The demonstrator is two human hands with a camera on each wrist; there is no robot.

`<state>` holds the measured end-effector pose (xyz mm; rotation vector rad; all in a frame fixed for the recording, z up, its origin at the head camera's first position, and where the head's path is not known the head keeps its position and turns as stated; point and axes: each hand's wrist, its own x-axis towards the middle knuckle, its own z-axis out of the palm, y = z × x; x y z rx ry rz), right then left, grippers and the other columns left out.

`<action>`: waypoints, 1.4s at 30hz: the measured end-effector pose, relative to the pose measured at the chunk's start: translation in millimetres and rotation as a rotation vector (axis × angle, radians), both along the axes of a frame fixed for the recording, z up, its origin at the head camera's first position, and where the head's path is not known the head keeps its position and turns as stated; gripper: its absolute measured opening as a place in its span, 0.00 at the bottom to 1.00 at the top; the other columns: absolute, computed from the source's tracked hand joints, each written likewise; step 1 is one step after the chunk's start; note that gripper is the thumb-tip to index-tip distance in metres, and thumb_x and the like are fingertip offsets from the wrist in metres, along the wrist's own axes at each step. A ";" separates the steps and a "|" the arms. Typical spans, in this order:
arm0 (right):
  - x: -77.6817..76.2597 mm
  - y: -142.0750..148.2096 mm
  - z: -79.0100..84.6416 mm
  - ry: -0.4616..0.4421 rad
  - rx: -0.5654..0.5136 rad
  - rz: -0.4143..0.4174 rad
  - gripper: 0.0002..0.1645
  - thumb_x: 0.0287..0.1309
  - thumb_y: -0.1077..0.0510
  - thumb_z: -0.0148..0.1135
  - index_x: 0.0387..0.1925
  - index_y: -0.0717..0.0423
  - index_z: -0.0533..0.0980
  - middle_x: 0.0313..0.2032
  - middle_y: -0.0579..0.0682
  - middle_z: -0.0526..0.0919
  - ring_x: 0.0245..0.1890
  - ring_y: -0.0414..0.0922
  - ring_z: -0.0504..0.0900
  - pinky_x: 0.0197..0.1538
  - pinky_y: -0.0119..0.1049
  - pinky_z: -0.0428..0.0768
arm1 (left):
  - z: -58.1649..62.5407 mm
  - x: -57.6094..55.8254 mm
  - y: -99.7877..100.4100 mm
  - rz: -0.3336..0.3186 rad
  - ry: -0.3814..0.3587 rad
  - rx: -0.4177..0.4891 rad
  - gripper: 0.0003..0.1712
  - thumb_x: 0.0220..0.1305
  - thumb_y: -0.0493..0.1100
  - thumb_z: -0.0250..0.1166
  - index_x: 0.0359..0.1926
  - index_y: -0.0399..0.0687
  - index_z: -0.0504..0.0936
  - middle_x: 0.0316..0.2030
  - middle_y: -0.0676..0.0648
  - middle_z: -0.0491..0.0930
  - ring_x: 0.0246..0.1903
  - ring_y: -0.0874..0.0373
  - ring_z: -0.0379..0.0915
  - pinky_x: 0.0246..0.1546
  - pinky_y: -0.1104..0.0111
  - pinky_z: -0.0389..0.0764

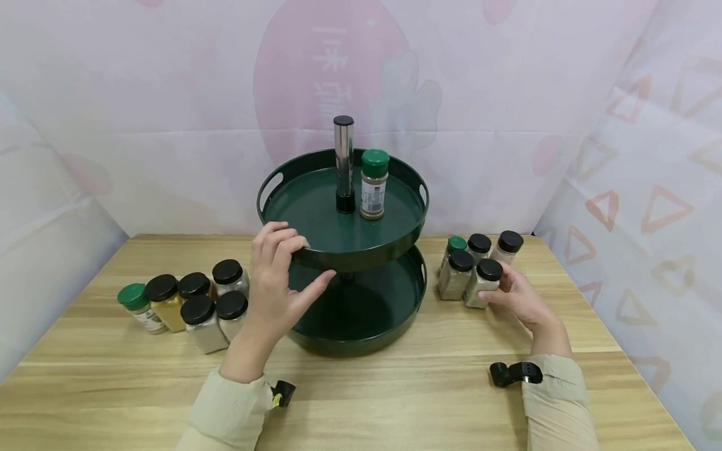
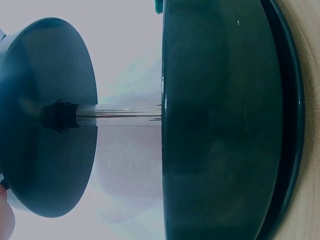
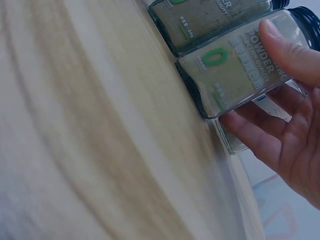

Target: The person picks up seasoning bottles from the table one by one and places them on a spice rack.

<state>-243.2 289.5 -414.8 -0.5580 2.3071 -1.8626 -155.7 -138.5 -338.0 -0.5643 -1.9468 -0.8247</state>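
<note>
A dark green two-tier round tray stand [image 1: 361, 344] with a shiny central post stands mid-table. My left hand [image 1: 279, 275] has its fingers curled over the front left rim of the upper tray [image 1: 361, 258], thumb lower down below the rim. On that tray a green-capped spice bottle [image 1: 374, 188] stands upright beside the post. My right hand [image 1: 524, 300] holds a black-capped square spice jar [image 3: 235, 65] of pale powder between thumb and fingers. The jar is at the front of the right cluster, against a neighbouring jar [image 1: 455, 275]. The left wrist view shows the lower tray [image 2: 220, 120] from the side.
Several jars stand on the left of the table, among them a green-capped bottle [image 1: 135, 304] and a yellow-filled jar [image 1: 169, 307]. Behind the held jar are a green-capped bottle [image 1: 455, 244] and black-capped jars [image 1: 507, 244]. A printed curtain [image 1: 186, 156] hangs behind the wooden table [image 1: 395, 401].
</note>
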 end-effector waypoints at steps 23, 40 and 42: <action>8.5 0.3 19.3 0.064 0.031 -0.112 0.31 0.57 0.69 0.67 0.59 0.44 0.74 0.47 0.30 0.82 0.49 0.30 0.79 0.50 0.21 0.77 | 1.5 0.2 0.5 0.001 -0.009 0.004 0.33 0.65 0.65 0.61 0.47 0.37 0.74 0.49 0.36 0.73 0.63 0.39 0.61 0.69 0.47 0.61; 17.0 -3.5 39.6 0.184 -0.134 -0.131 0.32 0.54 0.76 0.65 0.58 0.49 0.77 0.44 0.35 0.84 0.48 0.34 0.78 0.46 0.23 0.76 | 1.0 0.0 0.3 -0.005 -0.012 0.004 0.33 0.65 0.65 0.62 0.47 0.37 0.74 0.50 0.36 0.73 0.63 0.39 0.61 0.69 0.48 0.61; 17.5 -5.4 41.8 0.196 -0.148 -0.133 0.33 0.53 0.77 0.65 0.59 0.50 0.77 0.44 0.35 0.84 0.48 0.33 0.79 0.47 0.23 0.76 | 0.9 0.5 -0.3 -0.002 -0.015 0.004 0.33 0.65 0.65 0.61 0.47 0.38 0.74 0.50 0.36 0.73 0.63 0.39 0.61 0.69 0.48 0.61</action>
